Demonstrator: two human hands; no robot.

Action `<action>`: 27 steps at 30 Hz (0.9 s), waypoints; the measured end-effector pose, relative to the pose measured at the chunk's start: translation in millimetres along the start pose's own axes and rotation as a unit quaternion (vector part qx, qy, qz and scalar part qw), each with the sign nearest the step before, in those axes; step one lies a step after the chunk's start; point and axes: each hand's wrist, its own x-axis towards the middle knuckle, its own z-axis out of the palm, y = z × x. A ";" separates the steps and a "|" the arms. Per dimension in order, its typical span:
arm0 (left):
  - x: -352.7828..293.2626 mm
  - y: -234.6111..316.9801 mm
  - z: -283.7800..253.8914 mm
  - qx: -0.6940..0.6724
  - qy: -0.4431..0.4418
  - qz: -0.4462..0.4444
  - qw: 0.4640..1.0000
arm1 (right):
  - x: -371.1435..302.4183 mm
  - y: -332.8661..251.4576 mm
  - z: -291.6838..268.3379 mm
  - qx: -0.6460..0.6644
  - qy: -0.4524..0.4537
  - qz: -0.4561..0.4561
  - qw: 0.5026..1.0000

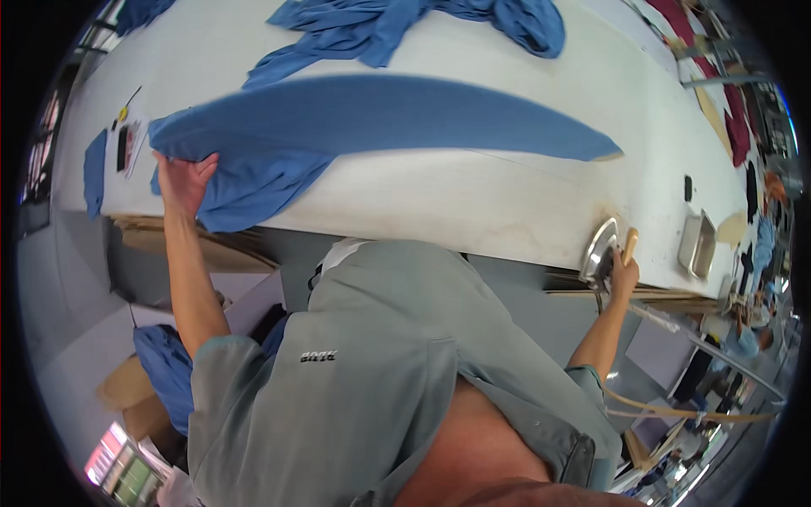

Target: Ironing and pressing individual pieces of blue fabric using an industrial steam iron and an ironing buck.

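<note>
A long strip of folded blue cloth (pixel 380 110) lies across the white table, tapering to a point at its right end. At its left end my left hand (pixel 186 179) grips the near edge, the fingertips partly hidden by the cloth. Just right of that hand, a loose, rumpled part of the blue cloth (pixel 253 190) hangs at the table's front edge. My right hand (pixel 623 275) is closed round the wooden handle of a shiny metal steam iron (pixel 600 247). The iron is at the table's front edge on the right, apart from the cloth.
More crumpled blue cloth (pixel 363 29) lies at the far side of the white table (pixel 507 203). On the right stand a metal tray (pixel 697 245) and a small black object (pixel 688 188). A hose (pixel 676 412) runs behind my right arm. Flat brown boards (pixel 211 249) are stacked under the tabletop.
</note>
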 end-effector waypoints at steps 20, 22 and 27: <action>-61.6 -137.2 -12.7 0.920 0.079 0.146 0.355 | -197.8 -461.4 130.9 -0.078 -0.277 -0.428 0.857; -55.6 -129.7 -35.1 0.923 0.070 0.142 0.351 | -227.2 -501.4 153.1 -0.110 -0.278 -0.490 0.819; -52.1 -103.2 -85.5 0.928 0.027 0.134 0.346 | -340.3 -523.7 183.1 -0.086 -0.245 -0.631 0.731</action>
